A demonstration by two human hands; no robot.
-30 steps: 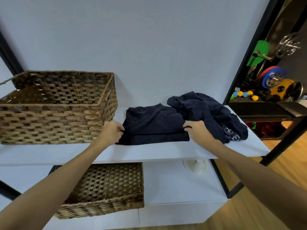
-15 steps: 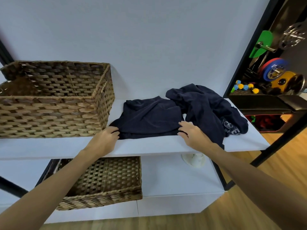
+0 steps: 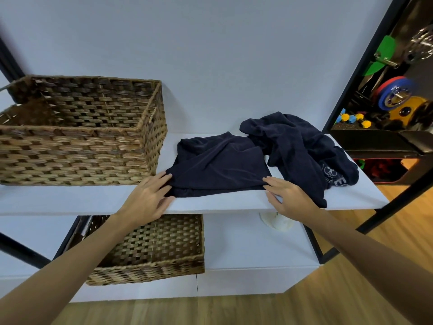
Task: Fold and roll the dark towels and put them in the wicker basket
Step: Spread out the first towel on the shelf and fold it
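1. dark navy folded towel point(image 3: 218, 165) lies flat on white shelf point(image 3: 70, 200), just right of large woven wicker basket point(image 3: 77, 146).
2. left hand point(image 3: 146, 202) fingers straight, touching its left corner.
3. right hand point(image 3: 290, 198) flat, fingertips on its right corner.
4. crumpled dark navy towel point(image 3: 297, 146) heaped right, touching it.

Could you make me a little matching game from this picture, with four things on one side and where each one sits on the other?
Things:
1. large woven wicker basket
2. folded dark navy towel
3. crumpled dark navy towel
4. smaller woven wicker basket

Places:
A. right end of the top shelf
B. lower shelf
C. left end of the top shelf
D. between the two hands, at the front of the top shelf

Pairs: 1-C, 2-D, 3-A, 4-B
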